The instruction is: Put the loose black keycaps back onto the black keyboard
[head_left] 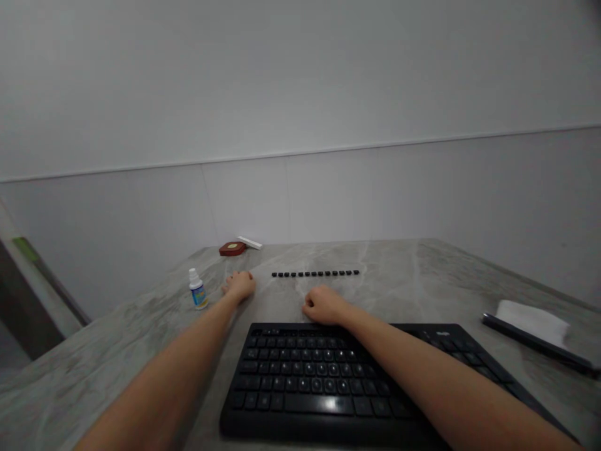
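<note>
A black keyboard (pixel 323 369) lies on the table in front of me, with my right forearm crossing over it. My right hand (pixel 323 305) rests just beyond its back edge, fingers curled in; whatever they may hold is hidden. Farther back, small black pieces that look like keycaps (pixel 313 274) form a straight row. Left of that row my left hand (pixel 239 285) lies on the table, its visible fingers somewhat apart and nothing seen in them. Beside it stands a small white bottle (pixel 198 291) with a blue and yellow label, not touched.
At the back left, a dark red box (pixel 232 248) sits by a thin white bar (pixel 250 242). On the right, a long black stick-like object (pixel 535 341) lies against a folded white cloth (pixel 533 319). A pale wall (pixel 328 194) rises behind the grey marbled table (pixel 399 275).
</note>
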A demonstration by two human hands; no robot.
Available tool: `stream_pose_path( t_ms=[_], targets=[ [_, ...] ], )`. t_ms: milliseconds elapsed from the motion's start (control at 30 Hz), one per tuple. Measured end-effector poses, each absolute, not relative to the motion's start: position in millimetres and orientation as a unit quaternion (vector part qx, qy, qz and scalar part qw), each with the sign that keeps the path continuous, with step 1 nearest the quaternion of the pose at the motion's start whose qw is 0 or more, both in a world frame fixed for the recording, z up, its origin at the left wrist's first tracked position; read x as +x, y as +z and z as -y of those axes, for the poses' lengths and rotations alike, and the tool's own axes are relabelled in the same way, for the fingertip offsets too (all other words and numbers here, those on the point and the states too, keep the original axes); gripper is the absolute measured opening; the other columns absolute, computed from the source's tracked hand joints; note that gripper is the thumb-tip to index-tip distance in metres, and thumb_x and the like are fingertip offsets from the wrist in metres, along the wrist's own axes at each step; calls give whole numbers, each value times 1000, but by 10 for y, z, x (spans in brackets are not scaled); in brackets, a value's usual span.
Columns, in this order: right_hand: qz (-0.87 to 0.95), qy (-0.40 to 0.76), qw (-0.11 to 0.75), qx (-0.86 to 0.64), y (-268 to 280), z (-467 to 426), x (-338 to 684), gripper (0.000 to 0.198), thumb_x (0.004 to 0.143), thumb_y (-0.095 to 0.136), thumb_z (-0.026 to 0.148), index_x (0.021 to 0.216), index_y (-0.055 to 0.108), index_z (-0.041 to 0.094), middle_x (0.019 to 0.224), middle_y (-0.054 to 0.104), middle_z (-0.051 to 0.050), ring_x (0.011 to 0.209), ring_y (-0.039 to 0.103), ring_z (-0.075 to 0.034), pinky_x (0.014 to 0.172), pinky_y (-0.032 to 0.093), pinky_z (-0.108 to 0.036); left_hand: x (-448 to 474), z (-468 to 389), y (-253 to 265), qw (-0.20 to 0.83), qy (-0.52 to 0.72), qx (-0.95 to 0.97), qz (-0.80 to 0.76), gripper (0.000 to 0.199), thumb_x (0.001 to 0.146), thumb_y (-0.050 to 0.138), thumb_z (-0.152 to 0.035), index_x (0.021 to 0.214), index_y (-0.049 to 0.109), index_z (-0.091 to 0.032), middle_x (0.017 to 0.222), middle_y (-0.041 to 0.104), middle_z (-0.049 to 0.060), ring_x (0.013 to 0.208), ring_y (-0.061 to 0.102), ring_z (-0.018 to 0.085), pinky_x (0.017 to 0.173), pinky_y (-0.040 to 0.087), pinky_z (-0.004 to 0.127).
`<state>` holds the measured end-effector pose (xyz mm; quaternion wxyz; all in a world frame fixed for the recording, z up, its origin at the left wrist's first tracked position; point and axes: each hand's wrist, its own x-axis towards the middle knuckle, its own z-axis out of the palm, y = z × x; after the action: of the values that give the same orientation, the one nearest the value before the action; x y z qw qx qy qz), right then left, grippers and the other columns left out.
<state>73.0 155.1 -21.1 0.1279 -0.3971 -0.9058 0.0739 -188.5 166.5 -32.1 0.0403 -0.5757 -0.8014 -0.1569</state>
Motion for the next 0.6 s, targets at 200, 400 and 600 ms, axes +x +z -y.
stream_pose_path(
  t_ms=[200, 400, 600],
  targets=[
    [910, 63, 123, -391, -227, -1563, 752, 25, 79, 52, 23, 73, 75, 16, 76, 74, -9, 68, 65, -18, 58, 37, -25, -1724, -2043, -406, 66, -203, -655, 724, 35, 92, 55, -16, 127, 53, -17, 127, 56, 10, 116, 55, 23, 99, 44, 40],
    [909, 78, 125, -389, -232, -1569, 755, 24, 78, 53, 23, 73, 75, 15, 77, 74, -10, 69, 65, -19, 58, 35, -26, -1784, -2046, -488, 47, -211, -716, 664, 40, 88, 49, -10, 127, 58, -15, 129, 60, 9, 122, 53, 22, 106, 37, 30],
    [912, 73, 125, -384, -186, -1534, 771, 23, 78, 53, 23, 72, 74, 15, 74, 74, -9, 66, 63, -17, 56, 33, -25, -1775, -2036, -472, 45, -242, -722, 646, 36, 86, 55, -17, 122, 62, -16, 120, 67, 7, 115, 59, 23, 102, 41, 31]
  ],
)
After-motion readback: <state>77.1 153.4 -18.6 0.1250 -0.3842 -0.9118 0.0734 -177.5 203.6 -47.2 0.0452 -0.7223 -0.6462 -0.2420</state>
